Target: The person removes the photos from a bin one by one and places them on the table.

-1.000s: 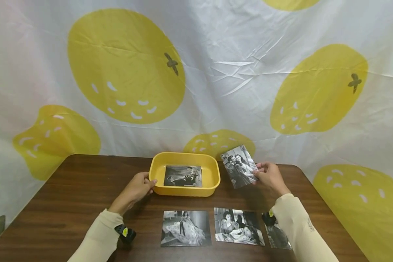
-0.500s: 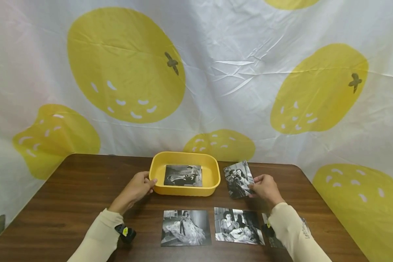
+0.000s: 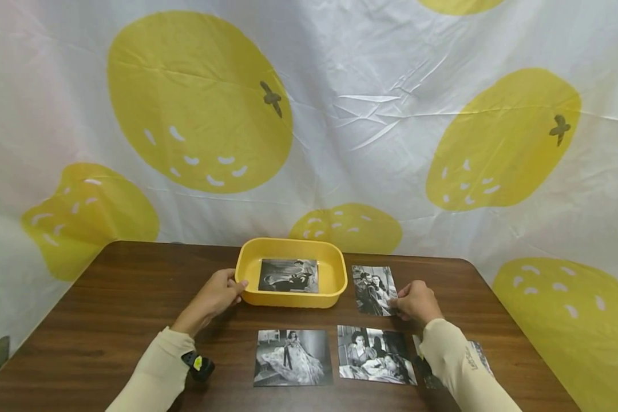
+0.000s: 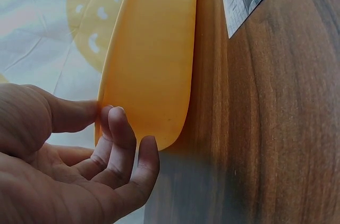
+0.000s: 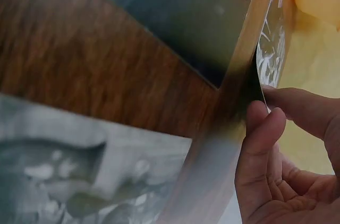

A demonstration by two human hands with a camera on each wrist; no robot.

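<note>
A yellow tray [image 3: 290,300] stands toward the back of the table, with a black-and-white photo [image 3: 288,276] lying inside it. My left hand [image 3: 220,293] grips the tray's left front corner, thumb over the rim and fingers against the outer wall, as the left wrist view shows. To the right of the tray, my right hand [image 3: 419,302] pinches the right edge of another black-and-white photo [image 3: 373,290] between thumb and fingers. That photo is low over the table, its picture facing up. In the right wrist view, the pinched photo [image 5: 272,49] is seen nearly edge-on.
Nearer the front lie a photo of a figure in a wide gown [image 3: 292,357] and a second photo [image 3: 376,355] beside it. A further photo [image 3: 481,355] is partly hidden under the right forearm. Behind the brown table [image 3: 149,274] hangs a lemon-print curtain [image 3: 340,143].
My right hand has brought its photo down toward the table beside the tray, turning it from tilted to nearly straight. The left hand and the tray stay where they were.
</note>
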